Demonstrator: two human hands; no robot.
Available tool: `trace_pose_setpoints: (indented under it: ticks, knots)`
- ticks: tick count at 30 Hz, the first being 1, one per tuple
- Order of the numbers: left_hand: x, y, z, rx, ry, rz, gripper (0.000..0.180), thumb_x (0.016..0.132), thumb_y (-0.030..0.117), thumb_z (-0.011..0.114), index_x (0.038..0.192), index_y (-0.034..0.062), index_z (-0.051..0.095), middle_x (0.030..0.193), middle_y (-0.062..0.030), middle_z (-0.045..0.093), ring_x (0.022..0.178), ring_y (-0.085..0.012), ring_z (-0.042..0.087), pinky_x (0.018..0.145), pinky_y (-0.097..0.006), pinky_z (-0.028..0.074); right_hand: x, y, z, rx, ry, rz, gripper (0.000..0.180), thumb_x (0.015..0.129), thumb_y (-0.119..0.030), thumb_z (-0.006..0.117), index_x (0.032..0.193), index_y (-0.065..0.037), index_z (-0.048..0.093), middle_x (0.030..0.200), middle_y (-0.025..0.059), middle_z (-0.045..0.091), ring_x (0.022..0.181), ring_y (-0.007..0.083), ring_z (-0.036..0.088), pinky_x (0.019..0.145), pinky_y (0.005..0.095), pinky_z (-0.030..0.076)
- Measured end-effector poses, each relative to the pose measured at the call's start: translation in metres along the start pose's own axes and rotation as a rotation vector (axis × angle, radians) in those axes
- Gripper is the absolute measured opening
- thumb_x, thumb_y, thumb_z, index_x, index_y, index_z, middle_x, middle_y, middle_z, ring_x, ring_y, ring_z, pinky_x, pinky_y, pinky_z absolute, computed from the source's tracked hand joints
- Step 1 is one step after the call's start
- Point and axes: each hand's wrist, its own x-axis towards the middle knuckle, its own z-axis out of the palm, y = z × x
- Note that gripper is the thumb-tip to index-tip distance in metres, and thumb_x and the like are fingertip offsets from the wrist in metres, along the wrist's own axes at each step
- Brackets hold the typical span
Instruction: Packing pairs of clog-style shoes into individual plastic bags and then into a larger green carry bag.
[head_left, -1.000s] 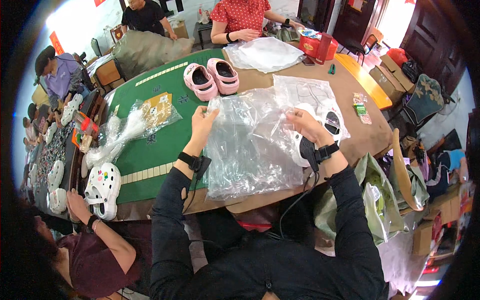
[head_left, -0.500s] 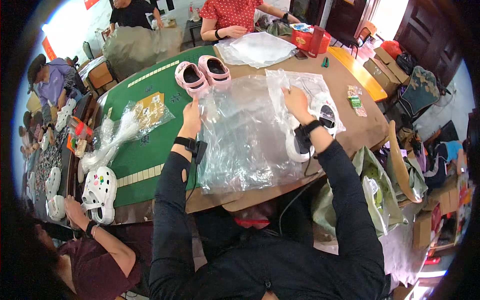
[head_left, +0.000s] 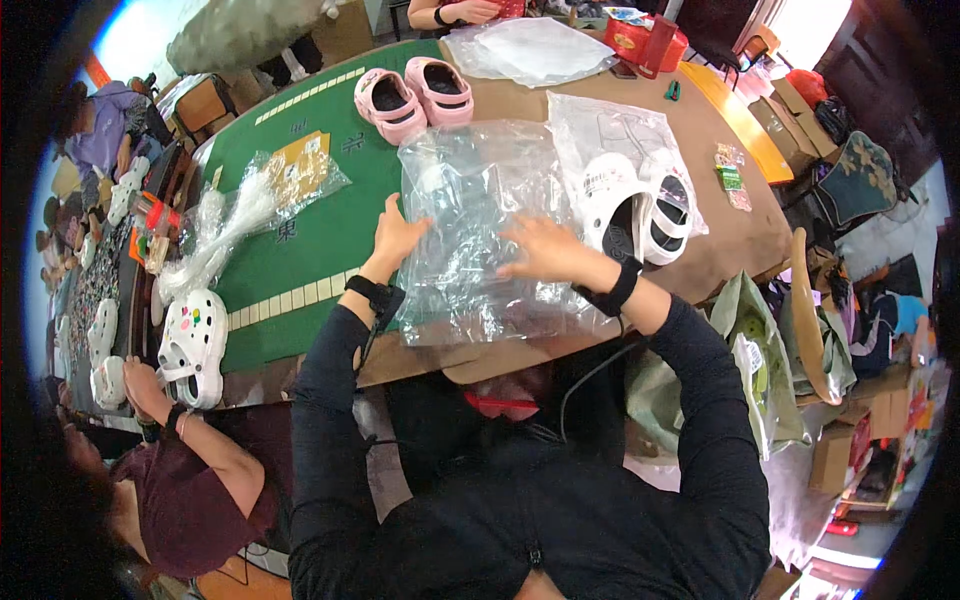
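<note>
A clear plastic bag (head_left: 470, 300) lies flat in front of me, partly on a green mat and partly on brown board. My left hand (head_left: 398, 238) rests at the bag's left edge, thumb and fingers apart. Over the bag's middle, my right hand (head_left: 545, 250) spreads its fingers, slightly blurred, holding nothing. To its right are two white clogs (head_left: 608, 185) with dark insoles, set on another clear bag (head_left: 590, 110). A pair of pink clogs (head_left: 440, 92) stands beyond the bag's far left corner.
On the green mat (head_left: 330, 230) are plastic packets (head_left: 225, 235) and rows of pale tiles (head_left: 290, 300). White sheets (head_left: 530, 50) and a red bag (head_left: 640, 45) lie at the far side. A co-worker's hand (head_left: 147, 392) is beside a decorated white clog (head_left: 195, 345) at left.
My right hand has come left, away from the white clogs, onto the bag's middle. My left hand has slid nearer along the bag's left edge. The view has tilted down.
</note>
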Motion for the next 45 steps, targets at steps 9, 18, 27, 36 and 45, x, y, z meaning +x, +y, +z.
trace_pose_setpoints:
  ticks: [9,18,27,36,45]
  knots:
    - [-0.056,-0.028,-0.028,-0.343,-0.15,-0.093,0.066,0.07,-0.008,0.066,0.129,0.0037,0.039,0.09,-0.0118,0.064,0.079,-0.0168,0.061,0.068,-0.029,0.048,-0.064,-0.063,0.044,0.027,-0.15,-0.012,0.083,0.075,-0.05,0.066,0.143,-0.021,0.028,0.136,0.0261,0.035,0.116,0.0457,0.043,0.087,0.064,0.037]
    - [-0.125,-0.039,-0.048,-0.138,0.116,0.178,0.067,0.081,0.012,0.067,0.137,0.0053,0.029,0.096,-0.0159,0.055,0.088,-0.026,0.055,0.078,-0.037,0.046,-0.084,-0.078,0.054,-0.119,-0.149,-0.019,0.086,0.071,-0.052,0.069,0.141,-0.019,0.032,0.137,0.0272,0.036,0.121,0.0492,0.039,0.09,0.0631,0.036]
    - [-0.268,-0.046,-0.052,0.149,-0.077,1.055,0.015,0.074,0.01,0.069,0.07,0.0068,0.055,0.066,-0.0062,0.051,0.056,-0.0224,0.051,0.048,-0.032,0.042,-0.098,-0.042,0.084,-0.354,0.197,-0.055,0.049,0.075,-0.02,0.063,0.122,-0.011,0.053,0.126,0.0175,0.05,0.109,0.0361,0.051,0.087,0.048,0.043]
    - [-0.305,-0.202,0.041,-0.008,-0.002,-0.202,0.025,0.093,0.021,0.047,0.101,0.0013,0.06,0.096,-0.0217,0.061,0.09,-0.0415,0.058,0.074,-0.045,0.047,-0.079,-0.059,0.076,0.092,0.42,-0.145,0.024,0.071,-0.005,0.057,0.094,-0.007,0.058,0.103,0.0085,0.059,0.097,0.028,0.056,0.081,0.0387,0.044]
    - [-0.291,-0.319,0.14,-0.009,-0.281,-0.514,0.029,0.093,0.022,0.047,0.108,0.0,0.058,0.11,-0.0251,0.058,0.099,-0.0394,0.058,0.077,-0.044,0.046,-0.076,-0.079,0.098,0.027,0.261,-0.087,0.052,0.083,-0.023,0.058,0.13,-0.01,0.044,0.141,0.0113,0.038,0.13,0.0297,0.034,0.107,0.0467,0.023]
